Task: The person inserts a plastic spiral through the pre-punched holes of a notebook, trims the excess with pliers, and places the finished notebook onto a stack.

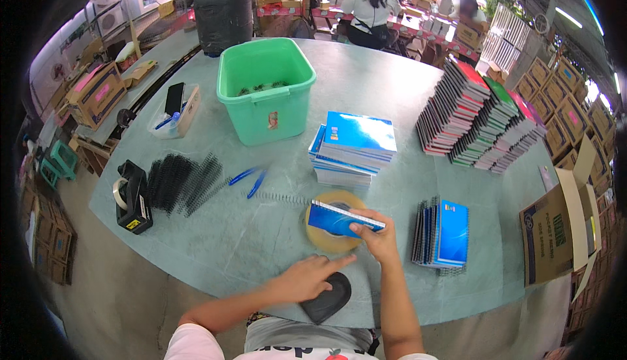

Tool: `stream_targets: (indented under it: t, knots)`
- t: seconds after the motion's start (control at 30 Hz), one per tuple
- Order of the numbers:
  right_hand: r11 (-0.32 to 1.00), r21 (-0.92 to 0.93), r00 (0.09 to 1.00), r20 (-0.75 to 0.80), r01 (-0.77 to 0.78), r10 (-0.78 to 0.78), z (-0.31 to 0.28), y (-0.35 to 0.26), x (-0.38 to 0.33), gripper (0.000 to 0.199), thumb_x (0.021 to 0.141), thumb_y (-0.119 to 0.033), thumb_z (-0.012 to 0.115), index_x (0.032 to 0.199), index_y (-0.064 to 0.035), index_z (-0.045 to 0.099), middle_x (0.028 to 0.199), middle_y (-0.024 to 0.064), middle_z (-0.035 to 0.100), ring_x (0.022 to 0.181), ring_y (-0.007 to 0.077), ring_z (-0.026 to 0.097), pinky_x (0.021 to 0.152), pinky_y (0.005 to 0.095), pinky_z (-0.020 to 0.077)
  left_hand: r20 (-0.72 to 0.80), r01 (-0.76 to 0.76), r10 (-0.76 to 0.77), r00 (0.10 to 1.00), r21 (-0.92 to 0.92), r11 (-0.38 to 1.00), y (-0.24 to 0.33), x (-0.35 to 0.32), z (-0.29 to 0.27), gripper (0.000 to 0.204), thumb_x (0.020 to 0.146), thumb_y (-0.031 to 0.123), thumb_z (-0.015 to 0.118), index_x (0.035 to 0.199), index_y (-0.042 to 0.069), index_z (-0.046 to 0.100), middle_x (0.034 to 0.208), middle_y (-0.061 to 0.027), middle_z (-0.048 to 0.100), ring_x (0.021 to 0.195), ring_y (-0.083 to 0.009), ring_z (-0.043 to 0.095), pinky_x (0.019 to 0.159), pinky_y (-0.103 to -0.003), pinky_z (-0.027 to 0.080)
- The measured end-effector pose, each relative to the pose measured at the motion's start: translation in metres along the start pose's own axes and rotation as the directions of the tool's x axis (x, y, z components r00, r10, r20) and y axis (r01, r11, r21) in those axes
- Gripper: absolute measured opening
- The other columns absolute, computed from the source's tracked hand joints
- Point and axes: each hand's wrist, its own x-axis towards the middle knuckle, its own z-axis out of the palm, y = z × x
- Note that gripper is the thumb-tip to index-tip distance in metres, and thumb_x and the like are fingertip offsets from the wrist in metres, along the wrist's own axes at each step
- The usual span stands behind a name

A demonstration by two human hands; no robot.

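My right hand (377, 232) grips a small blue notebook (336, 217) by its right end. The notebook is tilted, with its row of holes along the upper edge. A thin dark wire coil (281, 197) stretches leftward from the notebook's upper left corner. Beneath the notebook lies a wide yellowish ring (333, 244), like a roll of tape. My left hand (310, 278) is empty, slightly blurred, its index finger stretched out to the right below the ring. A black rounded pad (330, 300) lies under that hand. Blue-handled pliers (251, 180) rest to the left, near the coil's far end.
Black coils (179, 180) lie beside a tape dispenser (134, 198). Behind are a green bin (268, 115), a plastic tray (186, 115) and blue notebooks (356, 144). Spiral-bound notebooks (450, 232), tall notebook stacks (454, 108) and an open carton (552, 232) stand right. People sit beyond.
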Motion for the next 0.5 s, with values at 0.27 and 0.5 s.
stream_targets:
  t: [0.27, 0.5]
  knots:
    - [0.998, -0.048, 0.999, 0.019, 0.033, -0.032, -0.006, 0.001, 0.003, 0.027, 0.077, -0.005, 0.069, 0.104, -0.0011, 0.066, 0.102, 0.0073, 0.067, 0.092, 0.0140, 0.061, 0.084, 0.0266, 0.0466, -0.678, 0.085, 0.060, 0.732, 0.179, 0.980, -0.004, 0.014, -0.087, 0.040, 0.070, -0.002, 0.063, 0.108, 0.009, 0.060, 0.097, -0.0136, 0.056, 0.090, -0.0311, 0.054, 0.080, -0.038, 0.045]
    - [0.997, 0.000, 0.997, 0.024, 0.072, -0.072, -0.005, -0.001, 0.001, 0.025, 0.077, -0.006, 0.069, 0.102, -0.0022, 0.067, 0.099, 0.0069, 0.067, 0.091, 0.0132, 0.061, 0.083, 0.0266, 0.0471, -0.731, 0.020, 0.198, 0.653, 0.278, 0.960, 0.000, 0.015, -0.078, 0.041, 0.067, -0.005, 0.065, 0.105, 0.011, 0.063, 0.092, -0.0095, 0.052, 0.081, -0.0238, 0.053, 0.071, -0.033, 0.045]
